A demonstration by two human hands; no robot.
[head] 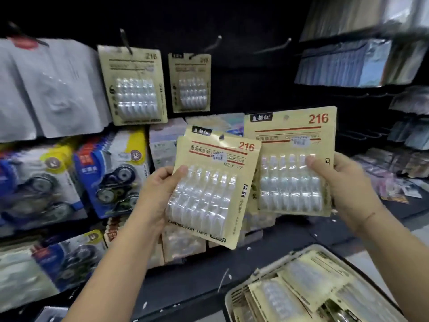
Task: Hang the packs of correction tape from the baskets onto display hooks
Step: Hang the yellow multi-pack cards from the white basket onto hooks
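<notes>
Basket [262, 273] holds beige correction tape packs [301, 291].

- A black display wall [250, 84] fills the background, dimly lit.
- At the wall's left, grey foil packs [46, 89] hang high and blue-and-yellow blister packs [111, 173] hang lower.
- Right of the wall, shelves [348, 36] carry bluish sleeves [336, 63].

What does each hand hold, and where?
Left hand: a beige card pack of correction tape, by its left edge. Right hand: a second beige pack, by its right edge.
</notes>
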